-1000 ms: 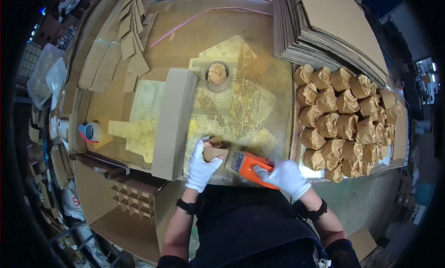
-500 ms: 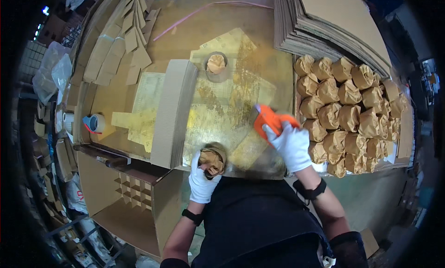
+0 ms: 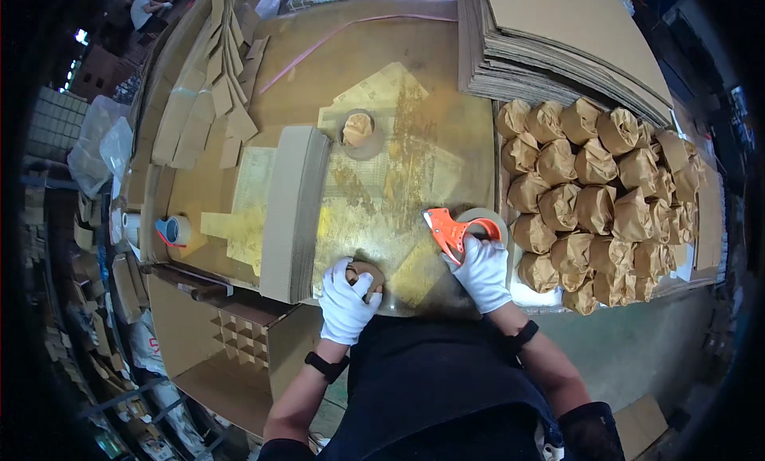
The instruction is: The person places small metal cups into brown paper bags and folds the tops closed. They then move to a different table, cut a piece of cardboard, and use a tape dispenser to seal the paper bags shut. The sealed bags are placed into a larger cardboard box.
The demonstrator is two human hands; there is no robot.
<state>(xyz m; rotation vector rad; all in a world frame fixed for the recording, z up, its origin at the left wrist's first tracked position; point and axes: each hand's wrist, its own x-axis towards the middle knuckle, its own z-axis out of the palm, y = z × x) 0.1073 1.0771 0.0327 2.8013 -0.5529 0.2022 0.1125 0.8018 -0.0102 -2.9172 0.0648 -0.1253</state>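
Note:
Near the front edge of the table, my left hand point(image 3: 347, 306) in a white glove is closed on a round brown paper bundle point(image 3: 368, 274). Its fingers reach over the top and hide much of it. To the right, my gloved right hand point(image 3: 483, 276) grips an orange tape dispenser point(image 3: 448, 231) just above the tabletop, its blade end pointing left. A wide roll of tape point(image 3: 496, 219) sits in the dispenser. Farther back stands a round item topped with crumpled brown paper point(image 3: 358, 129), with a dark round shape around its base.
Rows of paper-wrapped bundles point(image 3: 595, 206) fill the right side. Flat cardboard sheets point(image 3: 574, 23) are stacked behind them. A cardboard stack point(image 3: 291, 214) stands left of my left hand. Farther left are a tape roll point(image 3: 177, 231) and, below, an open carton point(image 3: 195, 325) with dividers.
My left fingers have moved over the top of the paper bundle. My right hand has turned the dispenser, bringing its side and tape roll into view. The whole view has shifted slightly.

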